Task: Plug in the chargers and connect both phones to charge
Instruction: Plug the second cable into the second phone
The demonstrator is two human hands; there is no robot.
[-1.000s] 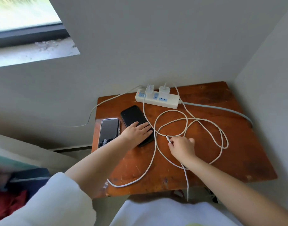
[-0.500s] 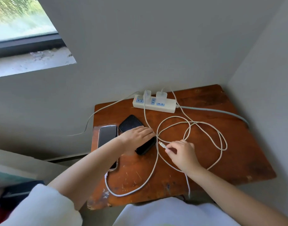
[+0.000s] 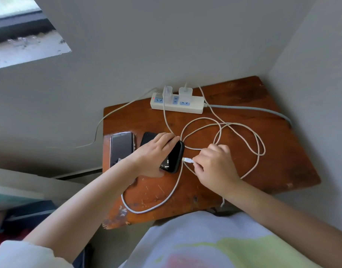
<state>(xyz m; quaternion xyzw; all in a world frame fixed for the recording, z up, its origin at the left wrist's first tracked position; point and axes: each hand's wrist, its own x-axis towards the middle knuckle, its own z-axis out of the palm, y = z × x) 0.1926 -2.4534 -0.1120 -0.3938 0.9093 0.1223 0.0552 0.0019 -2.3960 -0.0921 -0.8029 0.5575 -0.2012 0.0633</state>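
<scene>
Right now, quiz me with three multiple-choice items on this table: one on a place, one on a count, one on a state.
1. Where does the power strip lie on the table?
A. far edge by the wall
B. near edge by the person
C. under the phones

2. How many white chargers sit in the strip?
A. one
B. two
C. four

3. What is the state of the black phone?
A. lying untouched
B. held by the left hand, with the cable plug at its end
C. stacked on the other phone

Answers: 1 A, the strip lies along the wall side. 2 B, one charger and another stand side by side. 3 B, the right hand pinches the plug against the phone's end.
</scene>
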